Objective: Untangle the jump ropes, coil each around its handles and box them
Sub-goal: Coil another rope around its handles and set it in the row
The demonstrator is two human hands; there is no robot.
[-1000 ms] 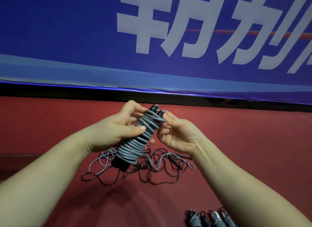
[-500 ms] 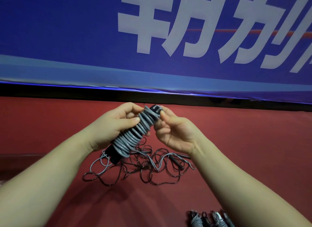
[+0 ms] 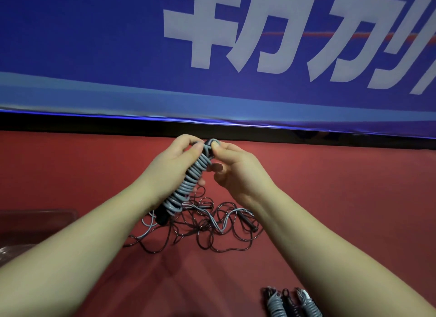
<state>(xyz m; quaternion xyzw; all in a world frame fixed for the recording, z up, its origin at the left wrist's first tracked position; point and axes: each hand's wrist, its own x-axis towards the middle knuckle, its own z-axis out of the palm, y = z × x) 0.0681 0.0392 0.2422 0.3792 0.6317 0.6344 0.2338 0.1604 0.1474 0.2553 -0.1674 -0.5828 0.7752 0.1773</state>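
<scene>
The left hand is wrapped round the coiled jump rope, fingers curled behind it and the thumb pressed flat across the grey turns near the upper end. The right hand pinches the very top of the same bundle between thumb and forefinger, just where the last grey turn crosses the black tip. Its other fingers are curled loosely under, and one of them touches the side of the coil. Both hands are closed on the bundle, with no slack showing between fingers and rope.

The bundle is held in the air, tilted, with its top leaning away and to the right. Grey cord is wound in close turns along most of its length. The black handles stick out bare at the lower end, near the left wrist.

Below the hands lies a tangle of ropes, thin dark cord and a paler grey cord looped over one another on the red surface. A loose black handle lies at the right side of the tangle. Near the bottom edge, by the right forearm, three wound ropes lie side by side, two grey and one dark between them, cut off by the frame.

Behind the red surface hangs a blue banner with large pale characters.
</scene>
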